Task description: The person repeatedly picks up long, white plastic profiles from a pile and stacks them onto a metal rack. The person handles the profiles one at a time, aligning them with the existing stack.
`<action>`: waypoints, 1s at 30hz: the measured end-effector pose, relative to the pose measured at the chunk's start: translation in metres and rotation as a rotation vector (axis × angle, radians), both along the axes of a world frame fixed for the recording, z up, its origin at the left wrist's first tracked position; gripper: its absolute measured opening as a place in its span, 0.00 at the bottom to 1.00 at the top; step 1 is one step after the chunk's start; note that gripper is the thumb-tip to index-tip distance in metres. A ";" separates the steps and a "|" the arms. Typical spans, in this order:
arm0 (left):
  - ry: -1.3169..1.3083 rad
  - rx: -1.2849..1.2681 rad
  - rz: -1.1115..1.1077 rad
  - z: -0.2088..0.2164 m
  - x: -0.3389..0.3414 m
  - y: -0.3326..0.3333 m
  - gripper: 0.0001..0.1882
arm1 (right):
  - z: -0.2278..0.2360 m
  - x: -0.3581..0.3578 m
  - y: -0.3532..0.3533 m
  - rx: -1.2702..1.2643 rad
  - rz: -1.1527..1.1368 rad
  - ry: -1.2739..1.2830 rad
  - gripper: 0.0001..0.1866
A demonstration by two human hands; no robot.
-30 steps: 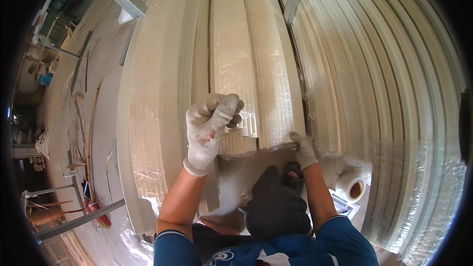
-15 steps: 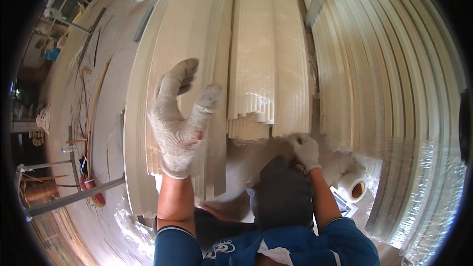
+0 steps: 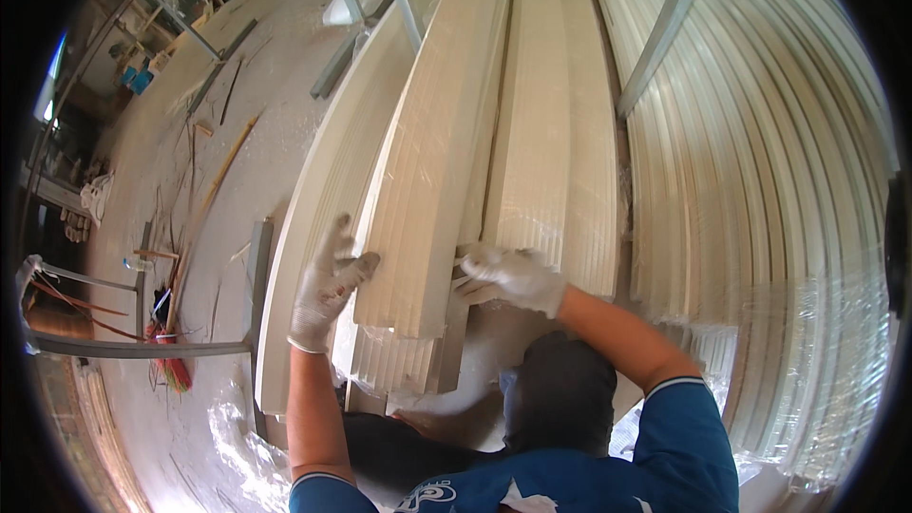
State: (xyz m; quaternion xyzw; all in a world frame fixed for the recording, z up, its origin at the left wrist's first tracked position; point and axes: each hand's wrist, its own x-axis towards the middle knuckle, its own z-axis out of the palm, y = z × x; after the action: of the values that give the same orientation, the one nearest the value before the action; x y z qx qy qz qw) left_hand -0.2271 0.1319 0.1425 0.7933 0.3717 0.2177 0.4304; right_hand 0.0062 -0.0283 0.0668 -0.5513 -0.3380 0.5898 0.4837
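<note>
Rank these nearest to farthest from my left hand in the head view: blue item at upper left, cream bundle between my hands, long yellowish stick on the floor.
From your left hand:
1. Cream bundle: immediately to its right.
2. Long yellowish stick: on the floor, to the left.
3. Blue item: far off, upper left.

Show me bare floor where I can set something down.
Bare floor shows between the long stick and the leftmost panels. Crowded: lower left, with plastic film and a metal frame; stacked panels fill the space between left hand and right hand.
</note>
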 end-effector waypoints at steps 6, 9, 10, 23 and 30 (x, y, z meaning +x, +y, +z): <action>-0.069 -0.112 0.100 -0.023 -0.001 -0.007 0.34 | 0.018 -0.039 0.037 -0.093 0.005 0.270 0.37; 0.002 0.068 0.054 -0.024 0.000 -0.013 0.35 | 0.019 -0.049 0.037 -0.104 -0.076 0.252 0.37; -0.033 -0.013 0.037 -0.025 0.001 -0.014 0.34 | 0.018 -0.051 0.036 -0.141 -0.122 0.271 0.37; -0.590 -0.615 0.032 -0.015 0.006 -0.028 0.34 | 0.040 -0.068 0.038 -0.165 -0.323 0.291 0.37; -0.562 -0.699 0.051 0.006 0.008 -0.025 0.32 | 0.044 -0.067 0.037 -0.024 -0.306 0.316 0.39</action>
State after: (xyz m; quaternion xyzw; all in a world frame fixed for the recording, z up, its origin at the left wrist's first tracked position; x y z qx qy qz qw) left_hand -0.2191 0.1068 0.1486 0.5006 0.3109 0.2967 0.7515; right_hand -0.0611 0.0091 0.1109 -0.5025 -0.1632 0.5927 0.6079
